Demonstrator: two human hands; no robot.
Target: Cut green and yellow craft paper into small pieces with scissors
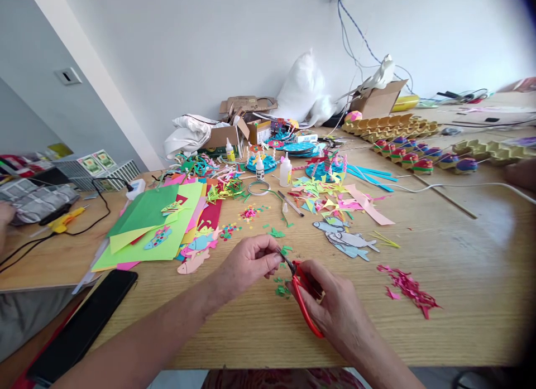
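Note:
My right hand (341,299) is closed around the handles of red scissors (302,306), their blades pointing away and to the left. The fingers of my left hand (249,260) are pinched together right at the blade tips; whatever they hold is too small to make out. Small green paper scraps (282,290) lie on the table beneath and around the blades. To the right of the scissors is a heap of dark pink paper shreds (408,286). Grey paper fish (349,239) overlap one another farther back.
Coloured paper sheets (142,213) are stacked at the left, near a black phone (86,322). Glue bottles (285,171) stand behind a wire ring (258,188). A white cable (460,186) crosses the right side near painted egg-carton pieces (422,164). Another person's hand (5,213) shows far left.

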